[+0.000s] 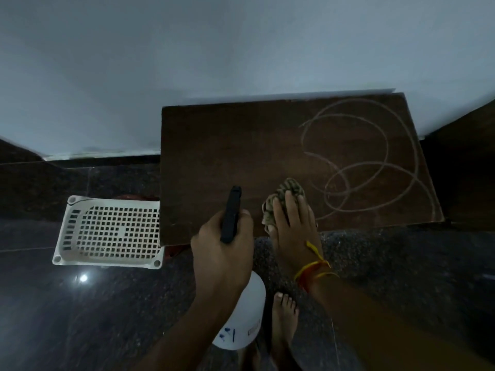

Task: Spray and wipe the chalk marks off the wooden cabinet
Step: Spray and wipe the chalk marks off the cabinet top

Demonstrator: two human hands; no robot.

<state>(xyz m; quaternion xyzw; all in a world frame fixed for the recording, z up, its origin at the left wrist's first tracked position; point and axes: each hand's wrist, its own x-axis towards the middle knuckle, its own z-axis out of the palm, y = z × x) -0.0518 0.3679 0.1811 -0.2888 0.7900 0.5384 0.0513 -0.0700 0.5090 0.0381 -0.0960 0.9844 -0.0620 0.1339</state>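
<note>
The dark wooden cabinet top (227, 145) stands against the wall, with looping chalk marks (369, 162) across its right half. My left hand (222, 253) grips a white spray bottle (243, 317) by its black trigger head (232, 214), held at the cabinet's front edge with the nozzle pointing over the top. My right hand (293, 223) presses a crumpled patterned cloth (284, 196) flat on the wood near the front edge, just left of the chalk loops. Its fingers lie straight over the cloth.
A white perforated plastic basket (109, 231) sits on the dark polished floor left of the cabinet. The pale wall (187, 62) rises behind it. A speckled mat (375, 263) lies in front, with my bare foot (284, 317) on it. Dark furniture (471, 167) flanks the right.
</note>
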